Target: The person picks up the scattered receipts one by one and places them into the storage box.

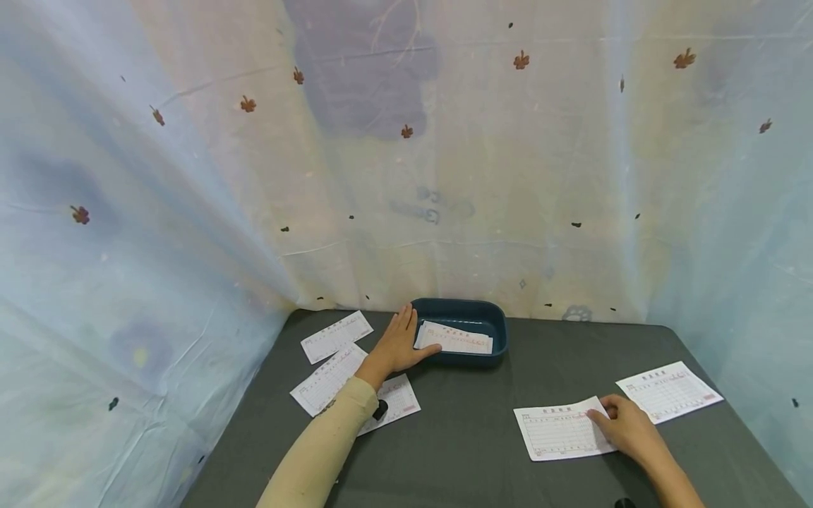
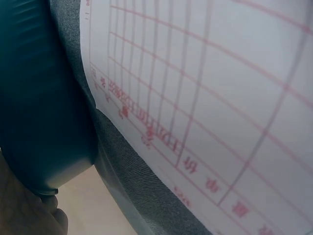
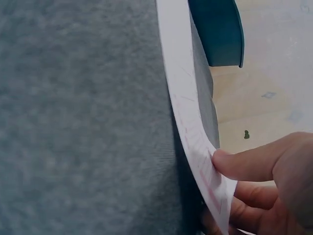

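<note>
- Two hands worked over a dark grey table (image 1: 470,430), well apart from each other.
- The right hand (image 1: 629,427) pinched a printed slip (image 1: 559,430) by its right end, thumb on the upper face and fingers beneath; the right wrist view showed the paper bending at that end. Whether its far end touched the table, I could not tell.
- Just beside that hand, another slip (image 1: 670,390) lay near the table's right edge.
- The left hand (image 1: 399,343) had its fingers straight along the left side of a dark blue tray (image 1: 466,359), thumb spread away toward the front rim.
- Inside the tray lay a few overlapping slips (image 1: 457,339).
- Left of the tray were an upper slip (image 1: 336,336), a middle slip (image 1: 327,379) and a lower slip (image 1: 396,402), the last partly hidden by the left forearm's pale sleeve (image 1: 324,444).
- Behind the table hung a pale sheet (image 1: 470,176) with brown leaf shapes.
</note>
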`<state>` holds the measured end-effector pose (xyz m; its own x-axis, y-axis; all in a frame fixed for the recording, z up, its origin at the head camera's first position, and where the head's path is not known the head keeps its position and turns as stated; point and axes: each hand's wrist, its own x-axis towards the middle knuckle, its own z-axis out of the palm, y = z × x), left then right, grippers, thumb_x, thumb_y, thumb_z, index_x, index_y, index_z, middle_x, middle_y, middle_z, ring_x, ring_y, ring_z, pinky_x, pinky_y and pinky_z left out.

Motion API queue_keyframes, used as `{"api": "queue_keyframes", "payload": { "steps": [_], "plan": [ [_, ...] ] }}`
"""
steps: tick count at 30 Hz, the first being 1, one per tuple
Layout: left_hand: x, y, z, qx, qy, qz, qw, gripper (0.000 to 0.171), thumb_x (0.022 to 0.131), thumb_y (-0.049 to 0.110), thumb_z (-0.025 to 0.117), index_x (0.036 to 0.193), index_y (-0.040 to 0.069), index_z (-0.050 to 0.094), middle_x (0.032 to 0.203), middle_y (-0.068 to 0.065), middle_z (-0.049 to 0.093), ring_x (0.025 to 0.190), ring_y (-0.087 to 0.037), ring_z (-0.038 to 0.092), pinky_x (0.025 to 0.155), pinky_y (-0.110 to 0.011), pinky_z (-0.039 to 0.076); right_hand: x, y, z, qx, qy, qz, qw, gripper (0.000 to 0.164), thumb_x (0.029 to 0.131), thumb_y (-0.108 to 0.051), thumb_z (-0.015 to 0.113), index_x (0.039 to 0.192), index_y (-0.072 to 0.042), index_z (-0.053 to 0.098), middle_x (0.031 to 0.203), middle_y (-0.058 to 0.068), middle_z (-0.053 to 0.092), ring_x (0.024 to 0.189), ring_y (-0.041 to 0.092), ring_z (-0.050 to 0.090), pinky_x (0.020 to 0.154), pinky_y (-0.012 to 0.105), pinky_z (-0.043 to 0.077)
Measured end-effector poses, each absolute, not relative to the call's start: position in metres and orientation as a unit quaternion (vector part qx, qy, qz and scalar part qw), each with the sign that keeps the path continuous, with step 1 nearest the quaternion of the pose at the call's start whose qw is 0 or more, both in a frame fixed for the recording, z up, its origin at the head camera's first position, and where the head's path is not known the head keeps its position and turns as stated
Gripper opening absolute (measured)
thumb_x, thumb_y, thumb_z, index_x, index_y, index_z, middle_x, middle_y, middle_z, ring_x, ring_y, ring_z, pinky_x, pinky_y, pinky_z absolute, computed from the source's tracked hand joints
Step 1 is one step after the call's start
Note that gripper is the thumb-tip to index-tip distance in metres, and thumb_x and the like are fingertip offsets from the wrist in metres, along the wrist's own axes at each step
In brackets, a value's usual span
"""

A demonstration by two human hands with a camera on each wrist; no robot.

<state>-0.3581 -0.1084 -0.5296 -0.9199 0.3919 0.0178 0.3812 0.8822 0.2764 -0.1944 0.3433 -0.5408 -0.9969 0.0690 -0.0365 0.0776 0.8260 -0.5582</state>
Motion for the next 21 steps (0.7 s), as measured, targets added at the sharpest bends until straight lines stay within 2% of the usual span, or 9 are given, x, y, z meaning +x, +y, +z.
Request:
{"api": "queue_keyframes", "payload": {
  "steps": [4,11,13,16,21],
  "plan": [
    [-0.358,-0.108,-0.528,0.199,0.970,0.136,0.019,0.118,0.098,0.085,0.044,0.171,-0.001,0.009,0.180,-0.016,-0.001,0.167,-0.032,0.001,0.135,-0.044,0.003,-0.197,0.343,-0.541,0.034,0.954,-0.299,0.013,0.031,0.102,-0.018,0.070,0.109,0.013,0.069,0.088,0.008,0.070,0.079,0.021,0.061,0.066,0.039,0.049],
    [-0.355,-0.107,-0.526,0.198,0.970,0.137,0.020,0.117,0.098,0.084,0.046,0.171,-0.001,0.009,0.180,-0.017,0.000,0.167,-0.032,0.002,0.135,-0.045,0.003,-0.200,0.342,-0.539,0.016,0.947,-0.322,0.006,0.031,0.104,-0.013,0.067,0.114,0.017,0.069,0.101,0.025,0.075,0.093,0.034,0.072,0.076,0.050,0.058],
    [-0.354,-0.107,-0.526,0.197,0.970,0.139,0.020,0.117,0.098,0.083,0.046,0.171,-0.001,0.010,0.180,-0.017,0.000,0.167,-0.032,0.001,0.135,-0.044,0.003,-0.200,0.342,-0.537,0.009,0.944,-0.329,-0.007,0.031,0.104,-0.012,0.068,0.115,0.016,0.070,0.102,0.026,0.076,0.093,0.033,0.073,0.075,0.046,0.058],
    [-0.353,-0.107,-0.525,0.197,0.970,0.139,0.020,0.117,0.098,0.083,0.046,0.171,-0.001,0.009,0.180,-0.017,0.000,0.167,-0.032,0.001,0.135,-0.044,0.003,-0.200,0.340,-0.534,0.005,0.938,-0.346,-0.018,0.030,0.104,-0.012,0.068,0.117,0.015,0.070,0.101,0.023,0.078,0.086,0.025,0.072,0.069,0.036,0.056],
    [-0.353,-0.107,-0.525,0.197,0.971,0.137,0.019,0.117,0.099,0.084,0.045,0.171,-0.001,0.009,0.180,-0.017,0.000,0.167,-0.032,0.002,0.135,-0.045,0.003,-0.199,0.337,-0.531,0.006,0.926,-0.376,-0.035,0.028,0.104,-0.014,0.071,0.118,0.011,0.069,0.092,0.013,0.079,0.071,0.007,0.058,0.060,0.025,0.046]
  ]
}}
